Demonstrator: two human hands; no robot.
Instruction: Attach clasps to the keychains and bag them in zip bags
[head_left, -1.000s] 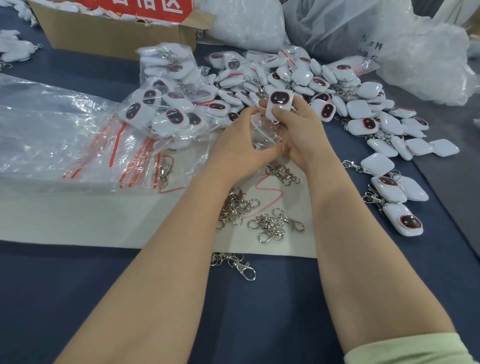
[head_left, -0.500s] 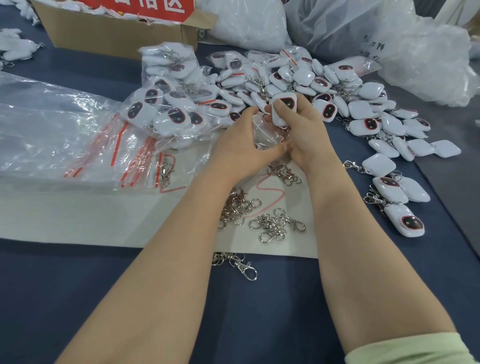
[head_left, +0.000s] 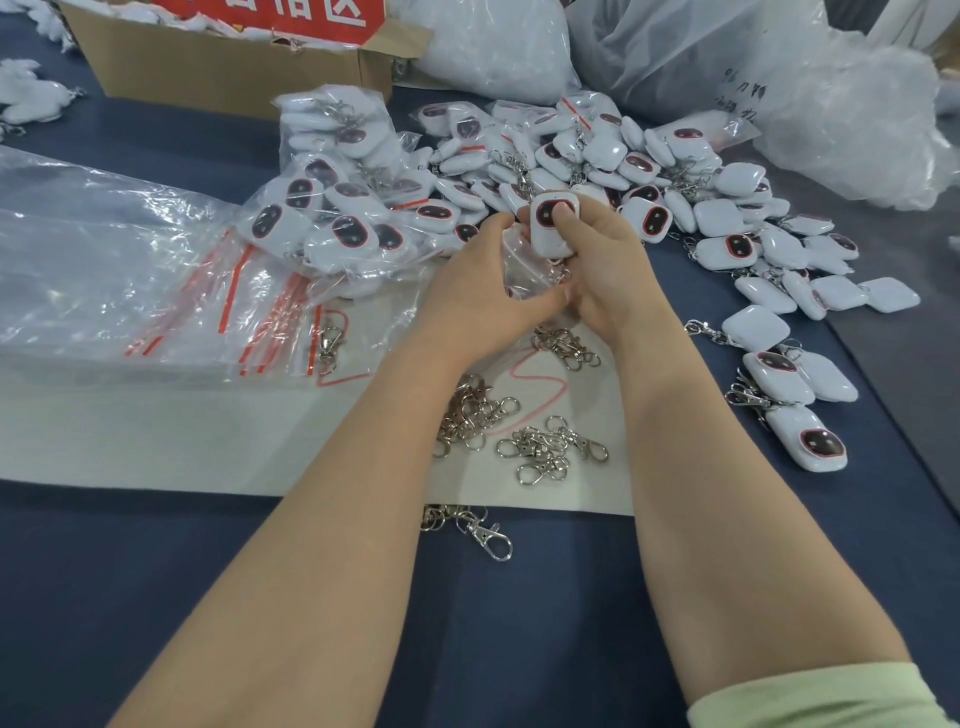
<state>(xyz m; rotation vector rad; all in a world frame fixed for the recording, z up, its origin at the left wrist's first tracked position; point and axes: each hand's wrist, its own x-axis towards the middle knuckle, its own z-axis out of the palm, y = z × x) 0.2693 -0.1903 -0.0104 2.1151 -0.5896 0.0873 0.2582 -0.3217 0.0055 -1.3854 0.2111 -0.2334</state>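
I'm pinching one white keychain (head_left: 545, 241) in my right hand (head_left: 608, 270), thumb pressing on its dark face, fingers curled behind it. My left hand (head_left: 478, 301) is gripping a small clear zip bag (head_left: 522, 273), fingers curled round the film. The bag is sitting just under the keychain and touching it. Both are being held up over the white sheet (head_left: 208, 441), right in front of the heap of keychains (head_left: 727, 218).

Judging the step: I'm feeding the keychain down into the bag mouth.

Handling: the keychain is looking like a light, hard, glossy plastic shell, stiff and probably slippery, so I'm taking it across the flat faces, not the rounded edges. The bag is thin, limp, crinkly film, likely collapsing unless I'm holding it by the lip.

I cannot tell whether a clasp is hanging from this keychain, since my hands are hiding its lower end. Loose clasps (head_left: 550, 447) are lying on the sheet between my forearms. Spare zip bags (head_left: 249, 291) with red strips are lying to the left.
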